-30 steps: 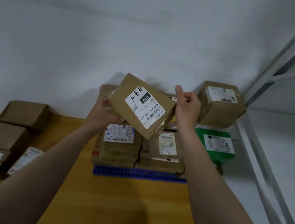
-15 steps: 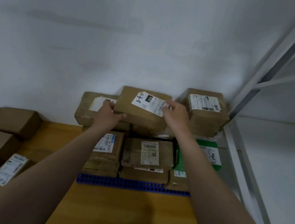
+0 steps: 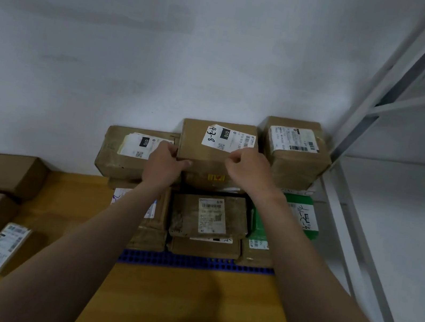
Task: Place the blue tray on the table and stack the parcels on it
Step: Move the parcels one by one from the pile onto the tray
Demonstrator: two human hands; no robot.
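The blue tray (image 3: 197,263) lies flat on the desk (image 3: 181,304), and only its near edge shows below the parcels piled on it. The labelled parcel (image 3: 193,149) sits on top of the middle back stack, straight ahead of both hands and on their far side. Its long axis runs left to right across the person's view. It fits between a wider brown parcel (image 3: 111,152) on the left and a taller one (image 3: 298,164) on the right.

The left hand (image 3: 164,165) grips the near left corner, with the thumb laid along the near edge. The right hand (image 3: 249,171) has its fingers curled at the near right edge, just under the label. It cannot be told whether they pinch the cardboard or only rest against it.

The parcel looks level and seated, so the placing seems nearly done. The loose parcels (image 3: 4,173) wait at the desk's left end, well apart from the tray. The left hand is the nearer one, so the next reach probably goes that way.
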